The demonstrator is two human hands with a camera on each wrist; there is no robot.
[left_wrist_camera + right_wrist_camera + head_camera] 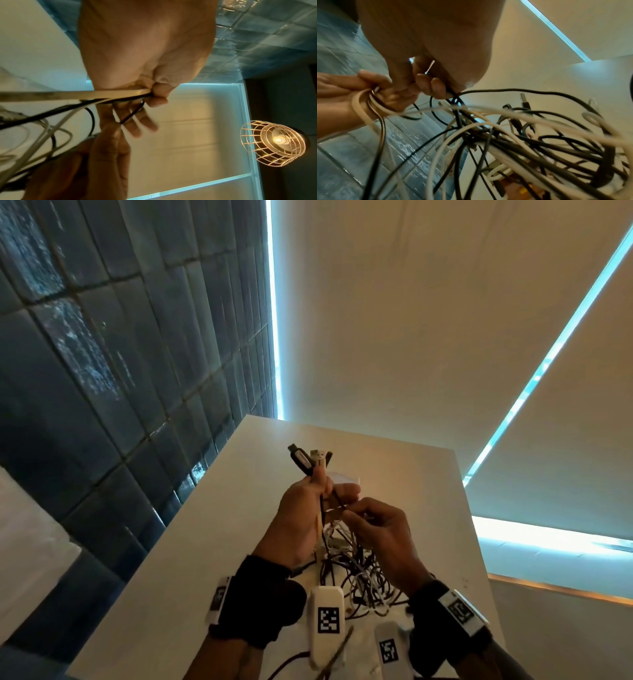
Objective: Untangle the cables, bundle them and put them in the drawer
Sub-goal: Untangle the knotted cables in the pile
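Before you stands the white table (191, 577), and on it, between your wrists, lies the tangle (356, 577) of black and white cables. Your left hand (301, 518) is raised over it, fingers curled round several cable ends, with the plugs (310, 460) sticking up above your thumb. Your right hand (383, 532), just beside it, pinches a black cable (453, 94) in curled fingertips.

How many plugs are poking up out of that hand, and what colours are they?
Dark plugs: 2 (one half hidden behind the white one)
White plug: 1
Total: 3, with their cables gripped in the left hand.
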